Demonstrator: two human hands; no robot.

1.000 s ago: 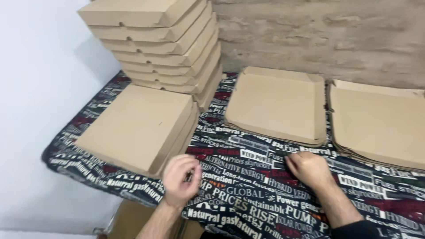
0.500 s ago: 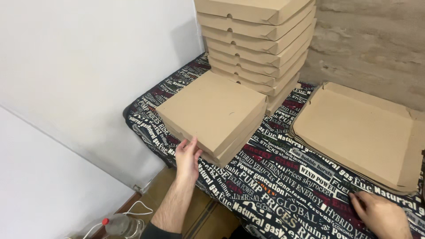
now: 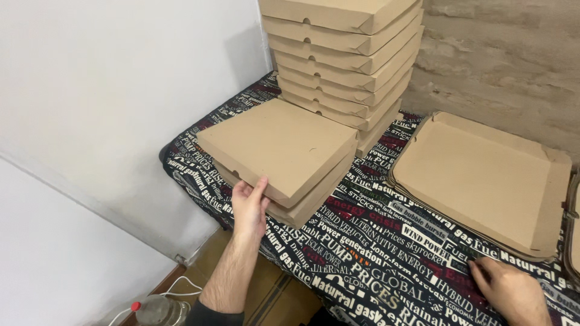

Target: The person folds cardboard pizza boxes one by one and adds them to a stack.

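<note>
Both hands are bare and down at table level: the left hand (image 3: 249, 205) is curled around the near corner of the top folded box (image 3: 279, 147), fingers up against its front edge and thumb tucked below, so it grips that box; the right hand (image 3: 510, 291) lies palm down with loose, spread fingers on the tablecloth (image 3: 386, 247), holding nothing. That top folded box sits on a low pile (image 3: 302, 208) of like boxes at the left end of the table, directly ahead of the left hand and well apart from the right, so the left is plainly the nearer. It is square and shallow, turned so that one corner points toward the person and its flat lid tilts slightly. It is plain brown corrugated card, matte and smooth, with crisp folded edges and small notches at the sides. Just behind it, touching or nearly so, a tall stack of closed boxes (image 3: 344, 54) of the same card rises out of view at the top. To the right, unfolded box blanks (image 3: 483, 181) lie flat with raised flaps, their near edge just beyond the right hand's fingertips. A dark cloth printed in white and red lettering covers the table; a white wall (image 3: 109, 121) stands left, rough grey masonry (image 3: 507, 60) behind, and a clear bottle with a red cap (image 3: 158, 310) sits on the floor below.
</note>
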